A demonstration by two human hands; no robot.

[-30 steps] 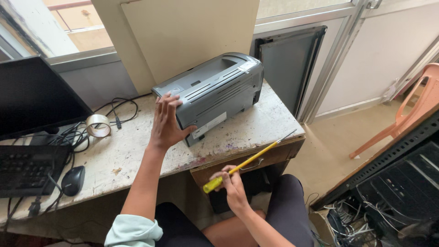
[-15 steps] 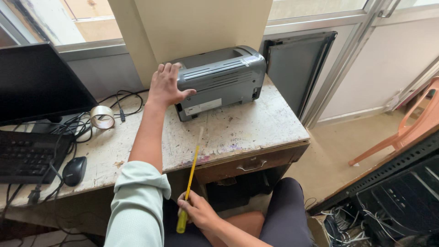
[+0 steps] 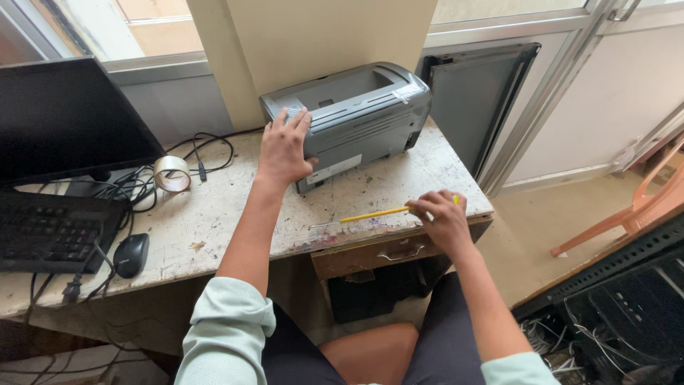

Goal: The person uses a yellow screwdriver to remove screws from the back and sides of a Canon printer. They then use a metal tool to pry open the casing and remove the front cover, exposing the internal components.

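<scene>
Head view: the right hand [image 3: 443, 219] is closed around the handle of a yellow screwdriver [image 3: 374, 214] near the front edge of the worn desk [image 3: 214, 214], in front of the grey printer [image 3: 353, 117]. The tool's long axis runs nearly level, its tip pointing left along the desk edge. The left hand [image 3: 283, 148] lies spread and flat on the printer's left front corner. Half a second ago the screwdriver stood almost upright below the desk edge; now it lies across the desktop.

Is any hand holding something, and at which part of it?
The right hand holds the yellow screwdriver by its handle end. The left hand only rests on the grey printer.
</scene>
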